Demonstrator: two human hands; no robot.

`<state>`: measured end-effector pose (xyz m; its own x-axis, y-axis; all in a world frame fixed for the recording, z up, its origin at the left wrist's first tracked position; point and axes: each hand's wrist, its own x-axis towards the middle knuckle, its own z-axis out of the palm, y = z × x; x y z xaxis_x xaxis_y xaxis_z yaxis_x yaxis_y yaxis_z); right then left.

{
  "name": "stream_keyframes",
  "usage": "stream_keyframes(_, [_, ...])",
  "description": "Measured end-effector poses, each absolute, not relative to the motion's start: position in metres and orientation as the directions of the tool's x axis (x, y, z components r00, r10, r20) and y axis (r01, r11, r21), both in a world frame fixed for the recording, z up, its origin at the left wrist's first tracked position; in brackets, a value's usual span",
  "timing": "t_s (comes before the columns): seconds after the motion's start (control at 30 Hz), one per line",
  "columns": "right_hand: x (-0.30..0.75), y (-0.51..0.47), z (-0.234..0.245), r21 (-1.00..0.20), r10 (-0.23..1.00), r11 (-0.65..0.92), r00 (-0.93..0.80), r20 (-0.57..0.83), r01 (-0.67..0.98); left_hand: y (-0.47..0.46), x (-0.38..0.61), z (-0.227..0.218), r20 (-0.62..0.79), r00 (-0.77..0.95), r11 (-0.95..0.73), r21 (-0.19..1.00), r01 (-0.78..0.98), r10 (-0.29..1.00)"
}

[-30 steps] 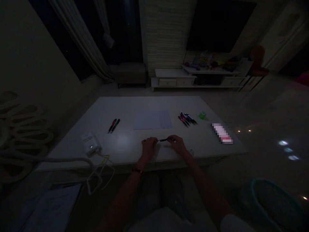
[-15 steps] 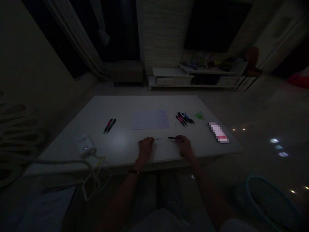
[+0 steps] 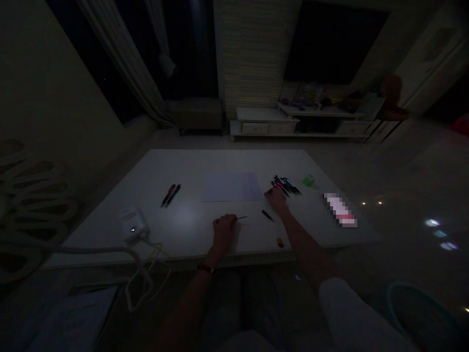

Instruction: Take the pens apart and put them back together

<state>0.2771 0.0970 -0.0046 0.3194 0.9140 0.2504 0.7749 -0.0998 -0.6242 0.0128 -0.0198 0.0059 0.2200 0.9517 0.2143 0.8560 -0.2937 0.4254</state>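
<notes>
The room is very dim. My left hand (image 3: 224, 228) rests on the white table (image 3: 190, 166) near its front edge, fingers closed on a thin pen refill (image 3: 242, 218) that points right. A short dark pen part (image 3: 267, 215) lies loose on the table to its right. My right hand (image 3: 276, 199) reaches further back, close to a bunch of several pens (image 3: 286, 185); its fingers are too dark to read. A small yellowish bit (image 3: 280, 242) lies near the front edge under my right forearm.
A sheet of paper (image 3: 230, 187) lies mid-table. Two pens (image 3: 170, 195) lie at the left, a white device (image 3: 132, 223) with cables at the front left. A green item (image 3: 308, 181) and a blurred box (image 3: 339, 209) sit at the right. A low cabinet (image 3: 264, 127) stands behind.
The pen held between both hands came apart. My left hand kept the thin refill; my right hand put the dark part down and moved back toward the bunch of pens.
</notes>
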Motion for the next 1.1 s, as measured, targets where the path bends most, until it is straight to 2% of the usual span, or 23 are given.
stream_keyframes(0.2, [0.267,0.074,0.002,-0.674,0.935,0.006,0.235,0.266,0.739,-0.020,0.014,0.008,0.197,0.200,-0.268,0.432,0.861,0.960])
stream_keyframes(0.37, [0.238,0.007,0.009,-0.846,0.990,0.122,-0.002,0.142,0.518,-0.019,0.014,0.008,0.188,0.208,-0.273,0.449,0.851,0.960])
stream_keyframes(0.5, [0.215,-0.023,0.010,-0.839,0.979,0.193,-0.045,0.198,0.509,-0.020,0.014,0.010,0.214,0.233,-0.306,0.443,0.843,0.949])
stream_keyframes(0.77, [0.204,-0.016,0.014,-0.811,0.952,0.280,-0.038,0.304,0.514,-0.021,0.015,0.010,0.229,0.236,-0.317,0.437,0.842,0.944])
stream_keyframes(1.1, [0.200,-0.014,0.010,-0.803,0.950,0.298,-0.078,0.302,0.517,-0.022,0.014,0.013,0.200,0.251,-0.315,0.434,0.844,0.947])
